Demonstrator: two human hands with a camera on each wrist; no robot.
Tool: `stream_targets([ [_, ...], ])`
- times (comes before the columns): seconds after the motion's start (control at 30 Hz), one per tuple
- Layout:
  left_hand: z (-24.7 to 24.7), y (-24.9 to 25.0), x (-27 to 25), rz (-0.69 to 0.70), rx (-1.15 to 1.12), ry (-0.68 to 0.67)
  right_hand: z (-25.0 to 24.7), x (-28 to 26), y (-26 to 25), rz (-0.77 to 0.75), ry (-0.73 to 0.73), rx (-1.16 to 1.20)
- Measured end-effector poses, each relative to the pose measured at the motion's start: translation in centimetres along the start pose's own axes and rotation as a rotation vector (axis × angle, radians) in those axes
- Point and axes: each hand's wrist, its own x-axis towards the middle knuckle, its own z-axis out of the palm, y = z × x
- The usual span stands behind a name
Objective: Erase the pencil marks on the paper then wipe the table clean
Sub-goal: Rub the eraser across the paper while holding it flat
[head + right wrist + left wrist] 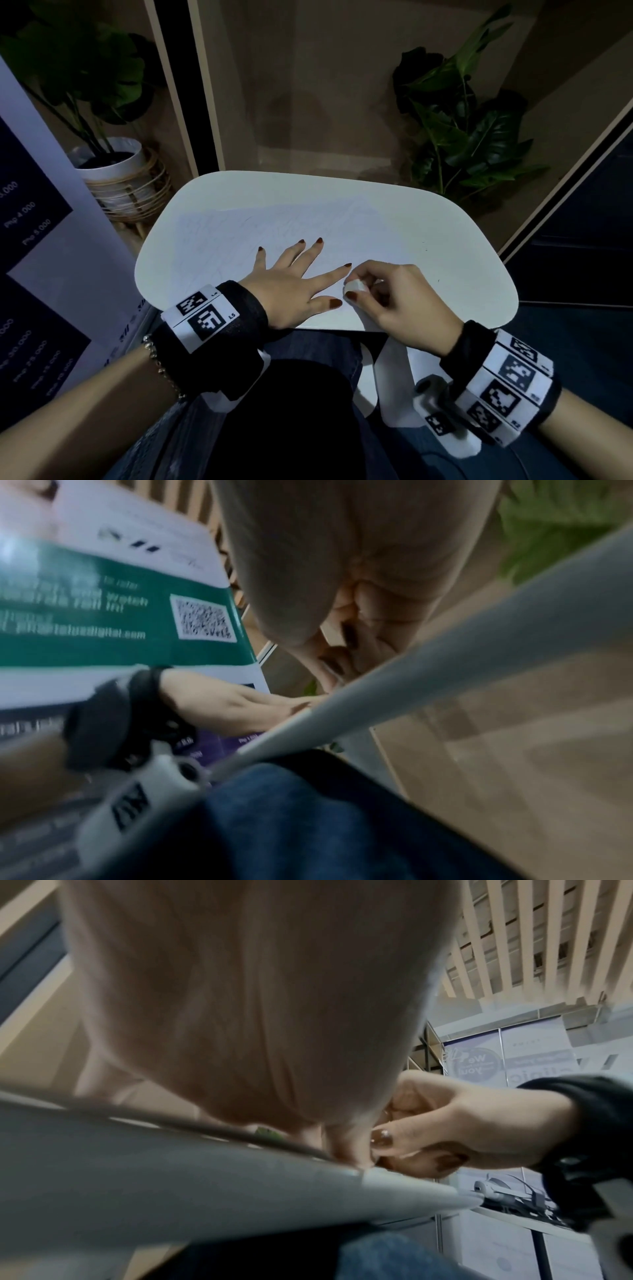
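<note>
A small white eraser is pinched between the thumb and curled fingers of the right hand, pressed down on a sheet of white paper near the table's near edge. Just left of that pinch, the left hand is laid flat on the sheet, fingers straight and spread, nothing held; its forefinger tip is seen almost touching the eraser. Faint pencil marks are made out on the paper beyond and to the left of the flat hand. The paper is spread across a white rounded table. From the left wrist camera, the right hand is shown with fingers bunched tight, the eraser itself hidden. In the blurred right wrist view, the left hand is seen resting on the table's edge. Potted plants are seen behind the table.
</note>
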Motion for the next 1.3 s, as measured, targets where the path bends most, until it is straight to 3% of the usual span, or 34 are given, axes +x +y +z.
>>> stream_targets([
  [0.2,-0.2,-0.2,0.2,0.003,-0.003,-0.025,-0.8,0.8,1.4,0.038,0.053,-0.04],
  [0.37,-0.1,-0.3,0.1,0.014,-0.01,-0.017,0.2,0.5,0.3,-0.035,-0.008,-0.01],
  [0.5,-0.1,-0.3,0.2,0.011,-0.01,-0.02,-0.8,1.1,1.3,0.018,0.048,-0.042],
  [0.67,-0.2,-0.2,0.0,0.006,-0.008,-0.016,0.5,0.5,-0.5,-0.054,-0.051,0.019],
  [0.83,-0.2,-0.2,0.1,0.009,-0.013,-0.022,-0.6,1.1,0.9,0.015,0.024,-0.022],
  [0.97,-0.2,-0.3,-0.1,0.007,0.001,-0.019,0.5,0.4,-0.6,-0.072,-0.07,0.026],
  [1.13,-0.1,-0.3,0.2,0.007,0.003,-0.018,-1.0,1.3,1.5,0.009,0.045,-0.068],
  [1.3,-0.1,-0.3,0.0,0.011,-0.012,-0.012,0.3,0.4,-0.1,-0.081,-0.065,0.003],
])
